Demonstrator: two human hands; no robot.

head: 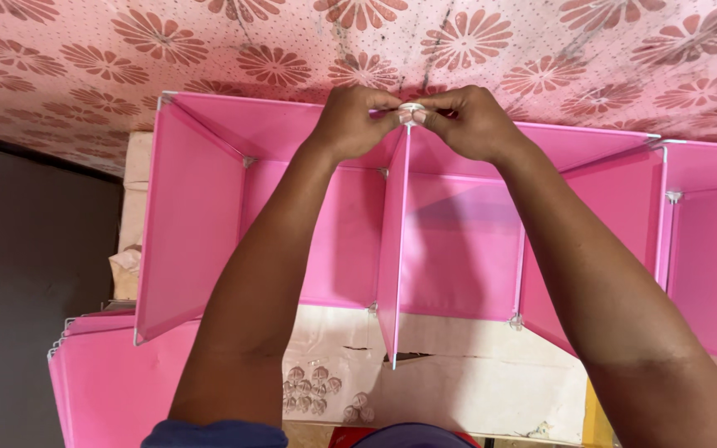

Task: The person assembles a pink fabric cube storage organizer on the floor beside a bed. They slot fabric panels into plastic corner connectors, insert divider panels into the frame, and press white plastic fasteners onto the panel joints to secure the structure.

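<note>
A pink panel shelf frame with thin metal edges lies in front of me, split into open cubes. Both hands meet at the far top edge of its middle divider panel. My left hand and my right hand pinch a small white round connector between their fingertips, right on the divider's top corner. Both forearms reach over the two middle cubes.
A stack of loose pink panels leans at the lower left. Several white round connectors lie on cardboard below the frame. Pink flowered covering lies beyond. A dark surface runs along the left.
</note>
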